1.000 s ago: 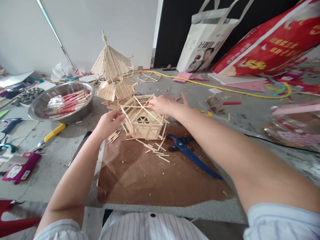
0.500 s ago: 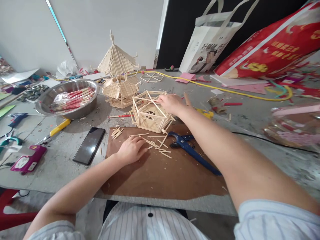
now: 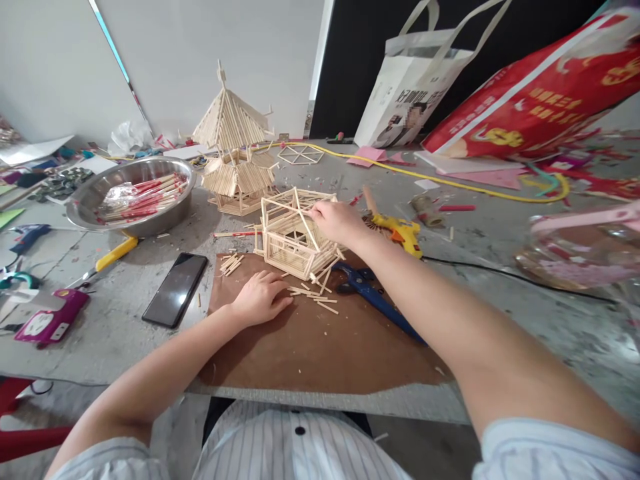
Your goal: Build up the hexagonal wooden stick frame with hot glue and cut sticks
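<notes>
My right hand (image 3: 336, 223) is closed around the crossed top sticks of a many-sided wooden stick frame (image 3: 289, 257), at its right side. The fingertips are partly hidden. My left hand (image 3: 261, 300) lies on the brown sheet (image 3: 310, 353), fingers loosely spread, just in front of the frame. Short cut sticks (image 3: 326, 307) are scattered beside its fingertips, and a small pile of sticks (image 3: 231, 263) lies beyond it to the left. Blue cutting pliers (image 3: 383, 300) rest on the sheet below my right forearm.
Behind the frame stands a stick pagoda (image 3: 233, 127). To the left are a metal bowl (image 3: 80, 217) of red-ended sticks, a phone (image 3: 175, 290) and a yellow-handled tool (image 3: 116, 255). A yellow glue gun (image 3: 407, 233) with a black cord (image 3: 500, 270) lies on the right.
The stick frame has shifted toward me and tilted, its near edge now over some loose sticks. My right hand has moved with it, and more of the glue gun shows. The left hand stays put.
</notes>
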### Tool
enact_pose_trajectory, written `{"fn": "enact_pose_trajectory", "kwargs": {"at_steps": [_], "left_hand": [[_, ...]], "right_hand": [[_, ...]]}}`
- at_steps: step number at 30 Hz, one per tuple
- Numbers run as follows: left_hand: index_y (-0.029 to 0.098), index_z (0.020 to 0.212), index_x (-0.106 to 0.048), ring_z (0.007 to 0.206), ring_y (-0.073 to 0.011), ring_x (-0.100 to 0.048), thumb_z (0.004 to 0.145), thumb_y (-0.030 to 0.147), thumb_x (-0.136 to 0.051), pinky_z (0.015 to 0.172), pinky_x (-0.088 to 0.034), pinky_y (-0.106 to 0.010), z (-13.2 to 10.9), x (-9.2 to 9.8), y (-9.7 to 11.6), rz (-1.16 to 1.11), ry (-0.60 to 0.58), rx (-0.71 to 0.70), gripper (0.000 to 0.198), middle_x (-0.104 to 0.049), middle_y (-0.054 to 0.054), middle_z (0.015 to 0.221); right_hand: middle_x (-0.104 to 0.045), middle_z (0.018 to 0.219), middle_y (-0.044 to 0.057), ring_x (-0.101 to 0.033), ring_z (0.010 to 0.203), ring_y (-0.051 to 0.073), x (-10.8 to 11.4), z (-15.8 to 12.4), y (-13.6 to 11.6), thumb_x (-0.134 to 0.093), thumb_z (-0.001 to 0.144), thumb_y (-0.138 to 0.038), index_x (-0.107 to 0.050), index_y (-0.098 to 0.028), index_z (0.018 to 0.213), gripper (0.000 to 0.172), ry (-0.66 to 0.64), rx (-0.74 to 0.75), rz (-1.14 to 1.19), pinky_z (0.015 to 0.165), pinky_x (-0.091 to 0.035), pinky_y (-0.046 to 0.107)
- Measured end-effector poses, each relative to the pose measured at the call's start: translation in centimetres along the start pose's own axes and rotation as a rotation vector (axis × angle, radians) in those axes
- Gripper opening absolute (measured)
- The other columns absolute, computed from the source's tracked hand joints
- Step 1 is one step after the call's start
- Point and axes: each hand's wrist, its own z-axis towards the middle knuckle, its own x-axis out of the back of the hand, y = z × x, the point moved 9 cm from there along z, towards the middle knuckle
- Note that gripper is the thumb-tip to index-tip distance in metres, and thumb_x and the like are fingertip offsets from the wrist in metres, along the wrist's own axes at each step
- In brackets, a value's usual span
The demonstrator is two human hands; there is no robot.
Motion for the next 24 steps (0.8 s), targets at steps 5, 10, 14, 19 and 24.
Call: {"fn": "enact_pose_trajectory", "kwargs": {"at_steps": [5,10,14,19,24], "left_hand": [[0.016,0.096,-0.061,0.092,-0.0189,-0.054,0.083,0.031,-0.043,0.085,-0.042,-0.033,-0.1,0.5,-0.3,-0.012,0.066,0.008,0.027,-0.062,-0.008,0.098],[0.017,0.101,-0.060,0.096,-0.0203,-0.053,0.083,0.035,-0.043,0.086,-0.041,-0.034,0.2,-0.2,1.4,0.044,0.040,-0.065,0.030,-0.059,-0.006,0.110],[0.016,0.112,-0.054,0.113,-0.0238,-0.045,0.083,0.044,-0.042,0.092,-0.038,-0.036,1.0,-0.9,2.6,0.089,0.010,-0.113,0.042,-0.052,-0.009,0.122],[0.013,0.120,-0.048,0.119,-0.0275,-0.039,0.083,0.053,-0.036,0.096,-0.033,-0.041,2.3,-2.1,2.6,0.150,-0.021,-0.092,0.056,-0.047,-0.013,0.128],[0.014,0.120,-0.048,0.116,-0.0275,-0.041,0.082,0.054,-0.034,0.095,-0.034,-0.041,2.7,-2.5,2.7,0.142,-0.009,-0.070,0.057,-0.046,-0.013,0.128]], "right_hand": [[-0.067,0.093,0.012,-0.060,0.084,0.022,0.1,-0.4,-0.3,-0.033,0.087,-0.032,-0.063,-0.016,0.097,0.036,0.016,-0.010,0.003,0.066,-0.038,0.029],[-0.067,0.095,0.013,-0.059,0.086,0.022,0.1,1.0,0.1,-0.033,0.087,-0.032,-0.064,-0.015,0.094,0.036,0.004,-0.033,0.007,0.067,-0.038,0.028],[-0.066,0.096,0.015,-0.059,0.087,0.022,0.1,2.1,0.4,-0.033,0.087,-0.031,-0.064,-0.014,0.095,0.037,0.010,-0.046,-0.002,0.068,-0.039,0.028],[-0.066,0.098,0.016,-0.059,0.089,0.023,-0.4,2.6,1.0,-0.033,0.087,-0.031,-0.064,-0.012,0.096,0.037,0.018,-0.062,-0.009,0.071,-0.039,0.029],[-0.066,0.097,0.015,-0.059,0.089,0.024,-0.6,2.8,1.5,-0.032,0.088,-0.033,-0.063,-0.013,0.096,0.038,0.027,-0.061,-0.008,0.071,-0.039,0.031]]}}
